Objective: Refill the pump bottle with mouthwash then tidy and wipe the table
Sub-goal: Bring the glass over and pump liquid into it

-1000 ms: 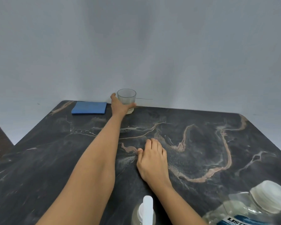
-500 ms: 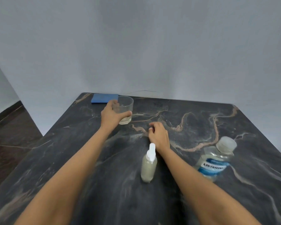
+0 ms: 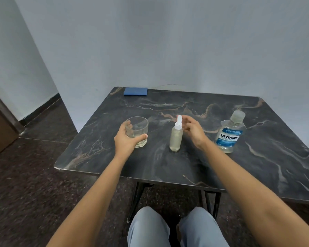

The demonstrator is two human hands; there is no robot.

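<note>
On the dark marble table (image 3: 185,166) there are four things: one glass (image 3: 137,129), one pump bottle (image 3: 176,138), one mouthwash bottle (image 3: 229,134) and one blue cloth (image 3: 135,91). Two hands are in view.

The pump bottle stands upright at the centre of the frame, between the glass and the mouthwash bottle. Its long axis is vertical and its white pump head points up. It holds pale cloudy liquid. The mouthwash bottle stands upright at the right of the frame, with the cap on top and the blue label turned to the camera. The cloth lies flat in the far left corner of the table, well apart from the rest.

The left hand (image 3: 126,141) grips the glass, left of centre. The thumb lies across the near side and the other fingers curl around the far side. A little pale liquid is at the bottom of the glass.

The right hand (image 3: 194,130) is just right of the pump head. Its fingers are loosely bent with a narrow gap to the thumb. The tips are just beside the head, and I cannot tell if they touch it.
</note>
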